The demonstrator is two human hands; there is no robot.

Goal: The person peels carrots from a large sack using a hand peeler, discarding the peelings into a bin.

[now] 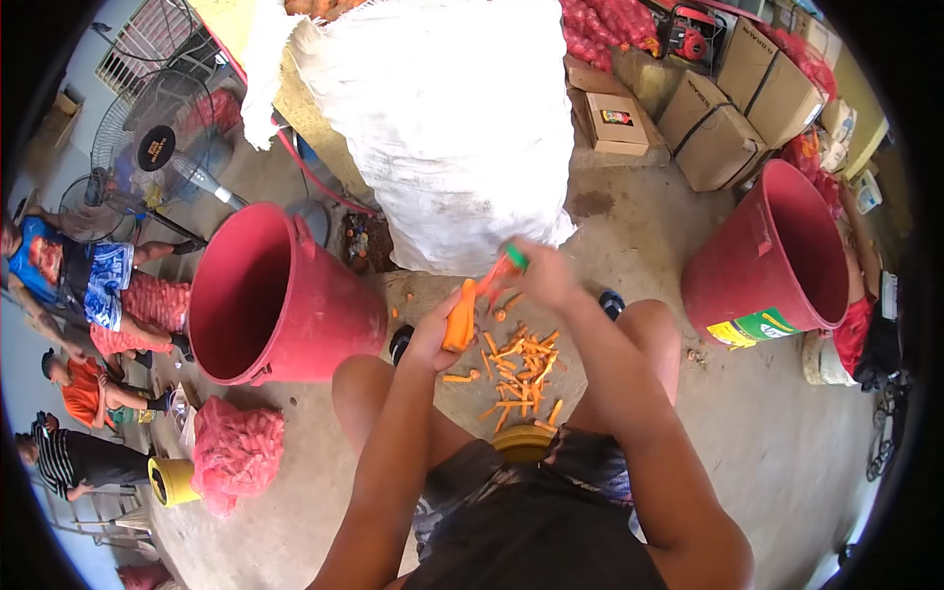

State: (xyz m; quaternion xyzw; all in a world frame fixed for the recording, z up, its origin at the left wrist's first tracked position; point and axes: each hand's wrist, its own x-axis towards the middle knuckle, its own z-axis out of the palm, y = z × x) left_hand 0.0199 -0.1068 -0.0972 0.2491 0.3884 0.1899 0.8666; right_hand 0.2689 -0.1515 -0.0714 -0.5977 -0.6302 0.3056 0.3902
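My left hand (433, 332) is closed around a bright orange carrot (460, 319), which points upward between my knees. In my right hand (547, 275), blurred by motion, is a peeler (513, 260) with green and red-orange parts, close to the carrot's upper end. Orange peelings (526, 369) lie scattered on the concrete floor below both hands. Just beyond them stands a large, full white woven sack (452, 128).
Large red bins stand left (315, 305) and right (703, 265). A pink mesh sack (236, 447) and yellow bucket (175, 480) are at lower left. Cardboard boxes (713, 133) line the right back. People (84, 388) and a fan (155, 147) are at far left.
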